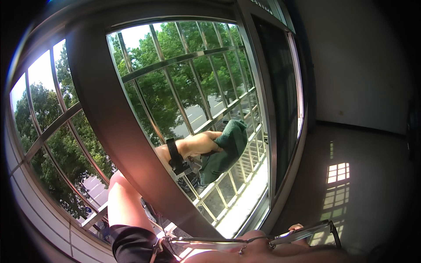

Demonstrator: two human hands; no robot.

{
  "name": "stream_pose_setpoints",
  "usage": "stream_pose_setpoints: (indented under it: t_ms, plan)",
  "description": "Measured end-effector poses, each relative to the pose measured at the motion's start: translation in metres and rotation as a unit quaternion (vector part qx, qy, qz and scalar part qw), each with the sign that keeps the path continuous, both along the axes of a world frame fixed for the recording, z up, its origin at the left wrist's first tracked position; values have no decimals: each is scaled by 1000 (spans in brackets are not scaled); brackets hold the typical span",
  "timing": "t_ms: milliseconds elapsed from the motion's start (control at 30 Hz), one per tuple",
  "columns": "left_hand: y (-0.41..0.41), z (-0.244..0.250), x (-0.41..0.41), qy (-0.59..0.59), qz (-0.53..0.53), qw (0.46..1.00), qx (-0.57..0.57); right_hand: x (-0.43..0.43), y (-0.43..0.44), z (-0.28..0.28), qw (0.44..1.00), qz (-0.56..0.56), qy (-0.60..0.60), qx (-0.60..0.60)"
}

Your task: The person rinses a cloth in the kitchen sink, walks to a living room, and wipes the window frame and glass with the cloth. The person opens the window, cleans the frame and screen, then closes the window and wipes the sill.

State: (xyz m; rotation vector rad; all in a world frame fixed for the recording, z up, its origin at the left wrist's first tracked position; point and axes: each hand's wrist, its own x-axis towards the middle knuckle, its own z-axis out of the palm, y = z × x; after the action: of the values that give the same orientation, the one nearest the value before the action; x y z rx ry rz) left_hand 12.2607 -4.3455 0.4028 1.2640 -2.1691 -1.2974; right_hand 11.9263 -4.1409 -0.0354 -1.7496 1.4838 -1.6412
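Seen through the window glass, my left hand (207,143) is closed around a dark green cloth (230,144), which is bunched and hangs down from the fingers. The left arm passes outside, around a wide metal window frame member (131,131), which hides part of the forearm. A black strap (174,154) with a small device circles that wrist. The cloth is on the outer side of the pane, and whether it touches the glass is not certain. Only a few fingers of my right hand (296,227) show at the lower right, behind the eyeglasses (296,231); its grip is hidden.
Metal security bars (171,88) stand outside the window, with trees and a road beyond. A dark sliding panel (276,98) is to the right of the pane. A bright sill (240,203) runs below. Inside are a tiled wall edge (42,210) and a floor (309,171) with sunlit patches.
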Motion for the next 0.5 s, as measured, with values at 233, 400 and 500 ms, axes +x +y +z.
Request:
stream_pose_setpoints:
  t_ms: [233, 400, 500]
  plan:
    - [5, 165, -30, 310, 88, 910, -260, -10, 5, -14, 1000, -5, -7, 28]
    - [-3, 180, -16, 368, 48, 880, -296, -21, 16, -13, 997, -38, 22, 60]
    - [-2, 164, -26, 339, 72, 890, -296, -18, 21, 6, 982, -76, -23, 170]
